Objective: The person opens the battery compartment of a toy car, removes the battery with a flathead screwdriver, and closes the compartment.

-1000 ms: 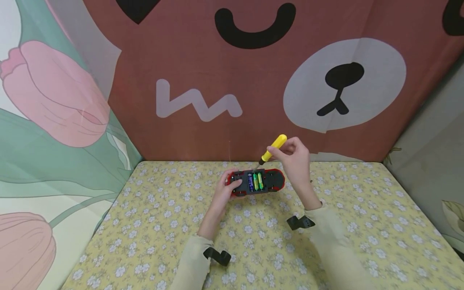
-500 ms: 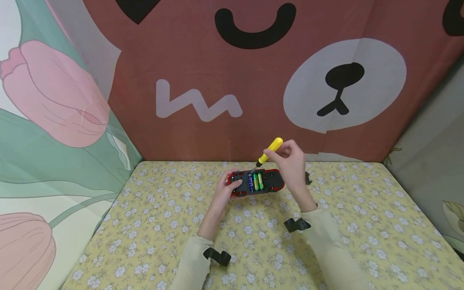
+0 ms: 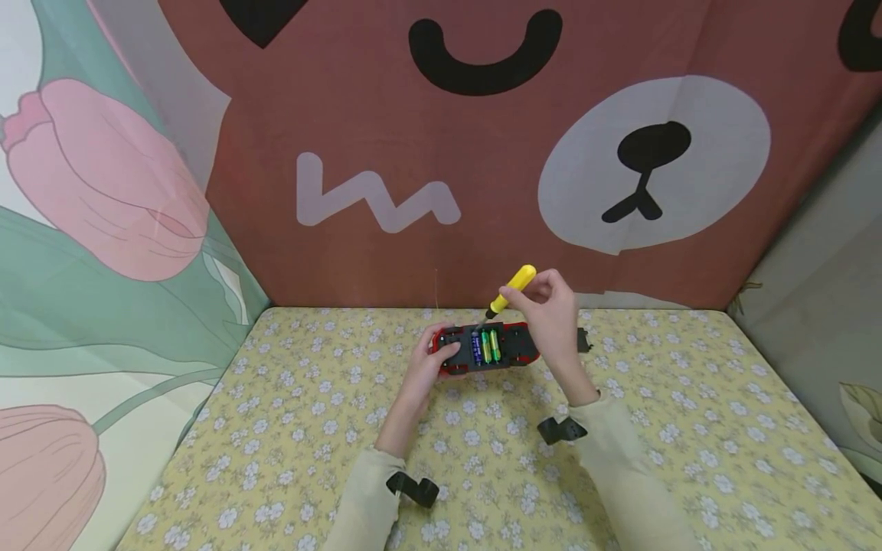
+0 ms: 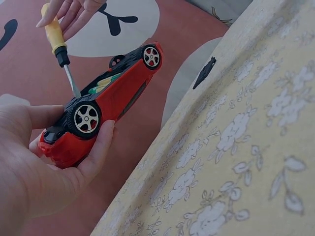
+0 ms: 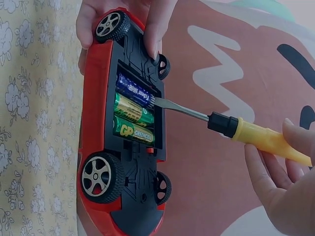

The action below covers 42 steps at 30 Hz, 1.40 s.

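Looks like your left hand (image 3: pixel 429 358) is gripping the upside-down toy car (image 4: pixel 120 98) by one end, thumb across the underside, with the rest stretching out toward your right hand (image 3: pixel 551 310). That right hand has the screwdriver (image 5: pixel 224 125) pinched by its yellow handle, tip at the end of the blue battery (image 5: pixel 134 90), the one nearest your left hand. Can't tell if the tip is wedged in or only touching. Two green ones (image 5: pixel 133 109) (image 5: pixel 132 130) sit further from that hand in the same bay (image 5: pixel 158 140).

Main worry imo: that pinch looks light, so if you push hard the tip could skid off the smooth casing toward your left thumb. Pry too sharply and the battery might pop out and roll across the surface (image 3: pixel 310 428), or its wrapper might get nicked. Holding only one end, you could also see the car twist under pressure. And mind the black piece (image 3: pixel 584 340) just right of your right hand, a careless wrist could knock it.
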{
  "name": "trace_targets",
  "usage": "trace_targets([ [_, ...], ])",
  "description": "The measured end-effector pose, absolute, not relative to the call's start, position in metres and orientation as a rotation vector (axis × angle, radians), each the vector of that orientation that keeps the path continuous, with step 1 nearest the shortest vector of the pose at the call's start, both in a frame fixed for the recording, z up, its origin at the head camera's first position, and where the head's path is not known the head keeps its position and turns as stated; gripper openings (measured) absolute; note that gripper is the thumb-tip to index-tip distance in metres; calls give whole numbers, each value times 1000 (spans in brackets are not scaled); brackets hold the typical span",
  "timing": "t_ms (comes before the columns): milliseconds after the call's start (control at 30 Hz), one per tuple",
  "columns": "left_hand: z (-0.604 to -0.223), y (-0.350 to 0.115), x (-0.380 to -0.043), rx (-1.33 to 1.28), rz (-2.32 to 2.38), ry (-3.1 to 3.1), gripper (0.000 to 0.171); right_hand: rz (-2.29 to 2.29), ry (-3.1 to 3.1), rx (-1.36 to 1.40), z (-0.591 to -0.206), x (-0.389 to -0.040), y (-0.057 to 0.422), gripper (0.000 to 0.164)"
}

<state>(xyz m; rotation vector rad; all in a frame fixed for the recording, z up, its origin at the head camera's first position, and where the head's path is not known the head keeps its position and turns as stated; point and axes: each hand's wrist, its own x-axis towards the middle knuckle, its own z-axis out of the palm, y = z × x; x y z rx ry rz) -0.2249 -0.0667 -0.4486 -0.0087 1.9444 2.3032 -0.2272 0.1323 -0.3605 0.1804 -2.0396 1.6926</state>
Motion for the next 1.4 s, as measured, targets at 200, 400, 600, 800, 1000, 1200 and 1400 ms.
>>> trace_targets([
  [200,-449,-67,-224,-10,2311,1943,46,1673,-2036,189,-362,-227,131,32],
  [400,-449,-67,-224,2,2311,1952,46,1611,-2075,224,-361,-227,129,34],
  [600,-449,-66,-224,-9,2312,1962,48,1541,-2127,287,-359,-223,126,39],
  [800,-450,-66,-224,-3,2311,1962,49,1532,-2162,376,-360,-220,125,35],
  [1000,-450,-66,-224,13,2328,1941,48,1500,-2219,423,-363,-218,123,30],
  [1200,-451,-66,-225,21,2338,1934,48,1509,-2244,507,-366,-217,123,26],
  [1400,-453,-66,-225,47,2337,1956,45,1531,-2237,551,-370,-215,127,27],
])
